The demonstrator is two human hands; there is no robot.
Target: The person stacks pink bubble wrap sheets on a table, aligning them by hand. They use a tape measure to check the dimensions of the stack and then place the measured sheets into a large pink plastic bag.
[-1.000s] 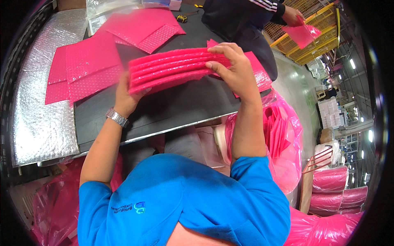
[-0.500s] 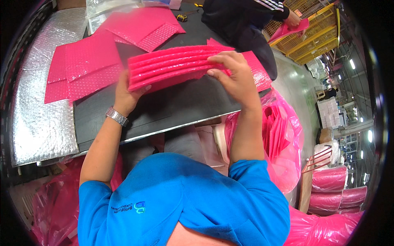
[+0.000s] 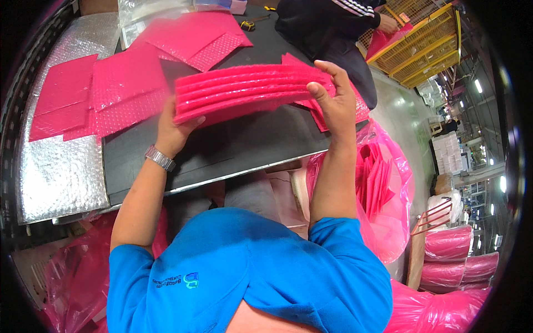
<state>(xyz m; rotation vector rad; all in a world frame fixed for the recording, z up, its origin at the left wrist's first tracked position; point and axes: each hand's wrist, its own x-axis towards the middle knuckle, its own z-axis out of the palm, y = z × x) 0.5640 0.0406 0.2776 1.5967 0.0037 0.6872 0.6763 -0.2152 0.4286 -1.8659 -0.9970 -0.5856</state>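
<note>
Over the dark table, I hold up a thick stack of pink bubble pouches (image 3: 239,86), its layered edges facing me. My left hand (image 3: 175,130), with a metal watch on the wrist, is closed around the left end, thumb underneath. At the right end is my right hand (image 3: 336,102), its thumb against the layers and its index finger along the top edge; the other fingers are partly hidden. Below and behind that hand lie more pink pouches (image 3: 355,108) on the table's right corner. Other flat pink pouches (image 3: 125,83) overlap at the left.
Silver bubble sheeting (image 3: 64,177) covers the left side. More pouches (image 3: 194,39) and a tape measure (image 3: 247,25) lie at the back. A co-worker (image 3: 327,33) stands across the table, holding something pink. An open pink bag (image 3: 383,194) of pouches hangs at my right.
My right hand has shifted right along the stack to its end, its thumb and index finger wider apart. At the left, pink pouches have slid farther left across the silver sheeting.
</note>
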